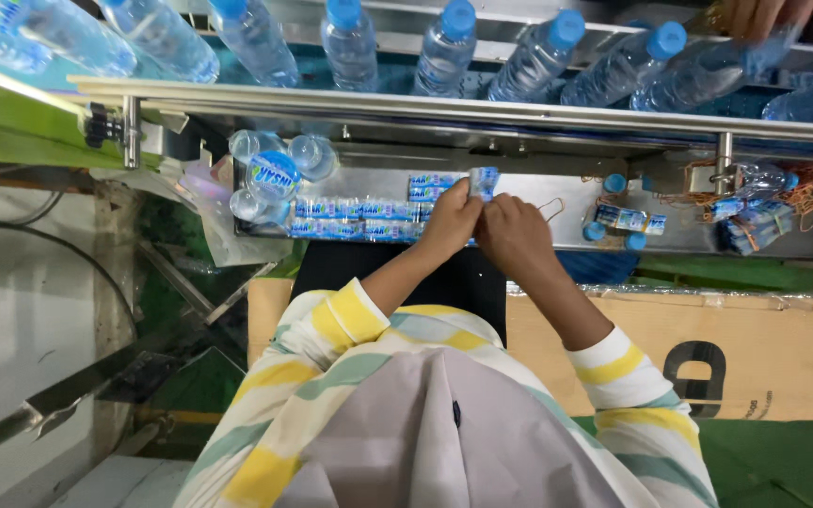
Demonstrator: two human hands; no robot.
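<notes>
My left hand (451,222) and my right hand (514,235) meet over a steel shelf (566,202), both pinching a small blue-and-white label sleeve (484,181). Flat stacks of the same label sleeves (355,218) lie in rows on the shelf just left of my hands. Above, clear water bottles with blue caps (444,47) lie side by side on a conveyor. My sleeves are striped yellow, green and white.
Loose bottles (273,173) lie at the shelf's left end. Blue caps (615,183), label bundles (755,224) and rubber bands (806,196) sit to the right. A cardboard box (755,353) stands below. Another person's hand (755,14) reaches in at the top right.
</notes>
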